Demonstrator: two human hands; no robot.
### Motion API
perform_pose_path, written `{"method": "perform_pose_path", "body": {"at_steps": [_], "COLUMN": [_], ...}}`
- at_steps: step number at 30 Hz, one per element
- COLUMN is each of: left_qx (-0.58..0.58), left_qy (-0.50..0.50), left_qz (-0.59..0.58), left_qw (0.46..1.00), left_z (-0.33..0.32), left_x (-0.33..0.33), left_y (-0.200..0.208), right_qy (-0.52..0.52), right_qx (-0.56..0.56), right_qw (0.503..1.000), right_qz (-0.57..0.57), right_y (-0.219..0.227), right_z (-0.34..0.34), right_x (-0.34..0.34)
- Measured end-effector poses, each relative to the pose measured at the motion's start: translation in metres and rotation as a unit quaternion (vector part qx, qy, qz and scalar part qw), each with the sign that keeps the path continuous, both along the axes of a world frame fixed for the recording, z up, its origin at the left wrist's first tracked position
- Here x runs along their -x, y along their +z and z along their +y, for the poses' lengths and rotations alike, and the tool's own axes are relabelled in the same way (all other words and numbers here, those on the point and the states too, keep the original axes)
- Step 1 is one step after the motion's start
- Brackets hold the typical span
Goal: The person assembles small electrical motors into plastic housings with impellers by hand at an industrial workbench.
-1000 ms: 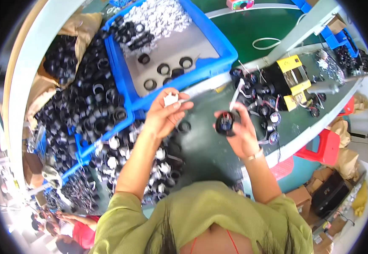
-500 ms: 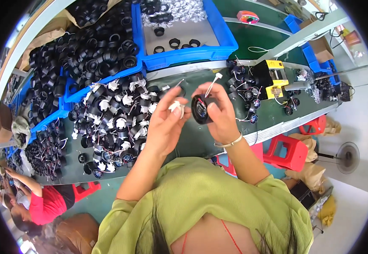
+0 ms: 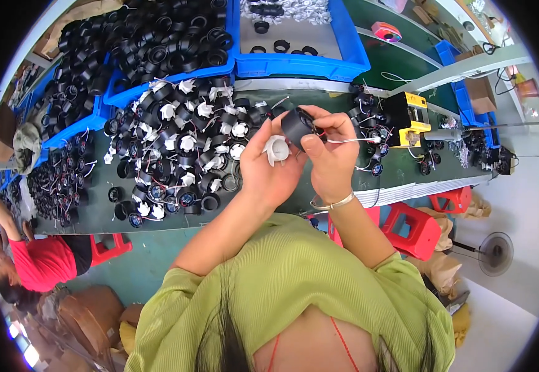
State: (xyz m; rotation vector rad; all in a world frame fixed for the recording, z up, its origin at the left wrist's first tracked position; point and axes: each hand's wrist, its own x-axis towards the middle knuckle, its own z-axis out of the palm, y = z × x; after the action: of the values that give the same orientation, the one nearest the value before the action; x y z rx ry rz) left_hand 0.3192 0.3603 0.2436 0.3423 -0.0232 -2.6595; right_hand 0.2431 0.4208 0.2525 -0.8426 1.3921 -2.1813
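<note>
In front of my chest my left hand holds a small white fan wheel, its round hub facing up in the curled fingers. Close beside it, my right hand grips a black cylindrical fan housing between thumb and fingers. The housing is tilted, so its inside is hidden. From it a thin white cable with a white plug sticks out to the right. The wheel and the housing are apart. To the left, a pile of black housings with white wheels covers the bench.
Blue bins full of black rings stand at the back left. A blue tray holds white wheels and some rings. Wired motors lie right, near a yellow and black device. A co-worker in red sits at far left.
The black housing has turned in my right hand, its open face now away from view and its cable pointing right. My left hand has turned palm up, showing the white wheel. The view has shifted.
</note>
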Motion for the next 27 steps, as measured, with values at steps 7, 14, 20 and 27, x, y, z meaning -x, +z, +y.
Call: {"method": "perform_pose_path", "body": {"at_steps": [7,14,20,27], "left_qx": [0.059,0.064,0.104,0.125], "left_qy": [-0.011,0.025,0.016,0.015], "left_qz": [0.025,-0.005,0.001,-0.011], "left_qw": [0.998,0.998,0.994,0.992], "left_z": [0.000,0.005,0.008,0.010], "left_x": [-0.011,-0.013,-0.016,-0.020], "left_y": [-0.001,0.014,0.009,0.018], "right_qy": [0.028,-0.003,0.000,0.048], "right_qx": [-0.014,-0.078,-0.077,-0.066], "right_qw": [0.997,0.943,0.929,0.894], "right_qz": [0.067,0.323,0.361,0.441], "right_y": [0.007,0.007,0.008,0.009], "right_z": [0.005,0.008,0.009,0.009], "right_x": [-0.010,-0.006,-0.007,-0.007]}}
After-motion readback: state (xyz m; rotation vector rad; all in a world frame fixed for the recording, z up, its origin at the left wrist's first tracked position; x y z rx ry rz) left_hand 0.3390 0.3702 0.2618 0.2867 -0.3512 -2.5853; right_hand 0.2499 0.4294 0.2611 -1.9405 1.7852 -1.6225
